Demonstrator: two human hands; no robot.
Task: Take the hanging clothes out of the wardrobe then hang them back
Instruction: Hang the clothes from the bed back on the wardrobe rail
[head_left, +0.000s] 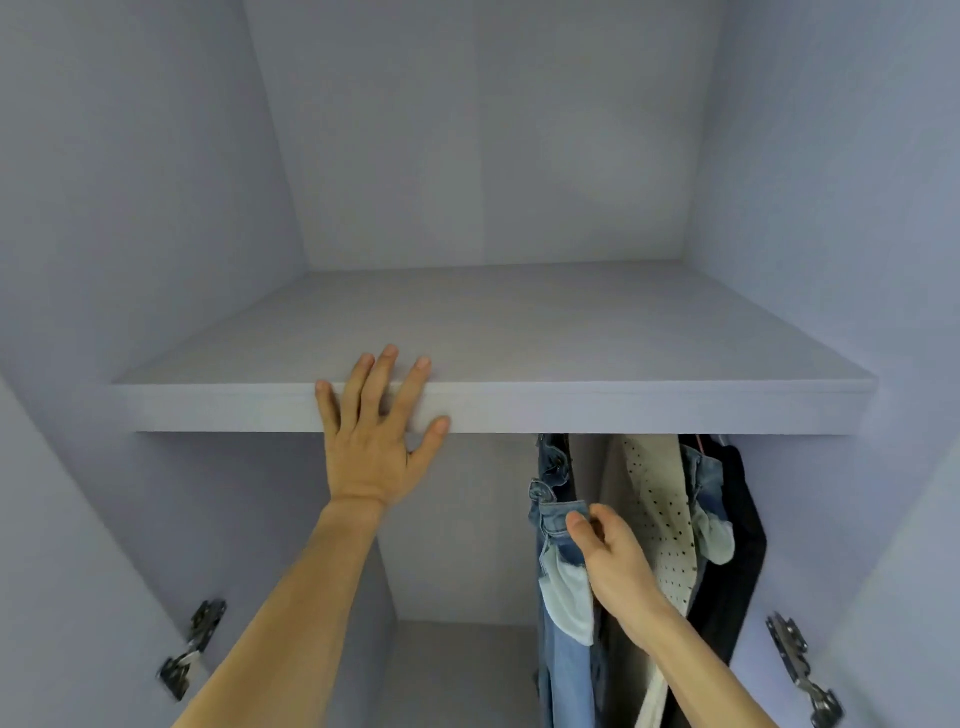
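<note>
1. Hanging clothes: four garments hang bunched together below the pale lilac wardrobe shelf, in the lower right of the frame. From left to right they are faded blue denim jeans, a cream garment with dark dots, a second pale denim piece and a black garment next to the right wall.
2. Rail and hangers: both are hidden behind the shelf's front edge, so how each garment is attached cannot be told.
3. Left hand: it lies flat on the shelf's front edge at centre left. The fingers are straight and spread, and it holds nothing.
4. Right hand: at lower centre right, the thumb and forefinger pinch the waistband of the faded blue denim jeans. The other fingers are hidden.
5. Progress: every visible garment is inside the wardrobe and none shows outside it. The pinch on the leftmost garment fits either lifting it out or settling it back, and this view does not show which.
6. Remaining work, as a judgement:
   - If removal is starting, all four garments are yet to come out and be re-hung.
   - If re-hanging is ending, only releasing the jeans is left.
</note>
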